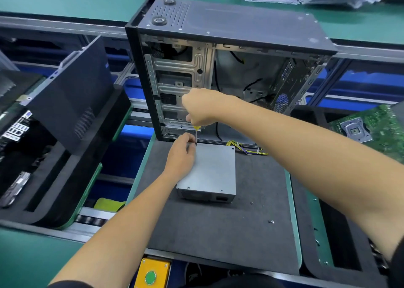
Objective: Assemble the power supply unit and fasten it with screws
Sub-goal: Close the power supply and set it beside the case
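Observation:
A grey metal power supply unit point(213, 172) lies flat on the dark foam mat point(218, 228), its yellow and purple cables point(247, 149) trailing behind it. My right hand point(201, 108) grips a yellow-handled screwdriver point(196, 134) held upright, its tip at the unit's far left corner. My left hand point(182, 154) pinches a small screw point(195, 144) at that tip. Two loose screws point(272, 221) lie on the mat to the right.
An open computer case point(229, 53) stands upright just behind the unit. A motherboard point(371, 128) lies at the right, a black case panel point(72, 95) and foam trays at the left. A yellow box with a green button point(150, 276) sits at the near edge.

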Demonstrator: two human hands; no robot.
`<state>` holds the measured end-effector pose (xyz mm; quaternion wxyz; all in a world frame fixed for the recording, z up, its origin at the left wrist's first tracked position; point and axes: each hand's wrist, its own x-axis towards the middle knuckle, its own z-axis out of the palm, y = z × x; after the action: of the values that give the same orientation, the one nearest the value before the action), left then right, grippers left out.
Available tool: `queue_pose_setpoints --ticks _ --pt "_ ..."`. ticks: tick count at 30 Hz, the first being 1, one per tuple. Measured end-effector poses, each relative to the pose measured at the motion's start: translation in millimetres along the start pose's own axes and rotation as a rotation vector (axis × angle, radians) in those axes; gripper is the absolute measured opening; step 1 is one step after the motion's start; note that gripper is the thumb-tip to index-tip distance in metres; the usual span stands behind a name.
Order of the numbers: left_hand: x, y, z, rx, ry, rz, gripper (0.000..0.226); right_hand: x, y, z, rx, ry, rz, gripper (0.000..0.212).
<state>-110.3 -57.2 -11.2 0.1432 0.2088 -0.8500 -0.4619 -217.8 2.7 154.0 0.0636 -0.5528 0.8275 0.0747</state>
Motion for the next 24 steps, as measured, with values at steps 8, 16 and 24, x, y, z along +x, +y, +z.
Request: queue_pose_setpoints --ticks 8,16,24 --pt "0 1 0 0.023 -0.008 0.029 0.011 0 -11 -1 -0.060 -0.054 -0.030 0.012" --pt "2 1 1 0.045 -0.016 0.040 0.010 -4 -5 2 0.020 0.052 0.019 0.035" --pt "1 -1 0 0.044 -0.015 0.027 0.011 -14 -4 4 -0.016 -0.032 0.014 0.012"
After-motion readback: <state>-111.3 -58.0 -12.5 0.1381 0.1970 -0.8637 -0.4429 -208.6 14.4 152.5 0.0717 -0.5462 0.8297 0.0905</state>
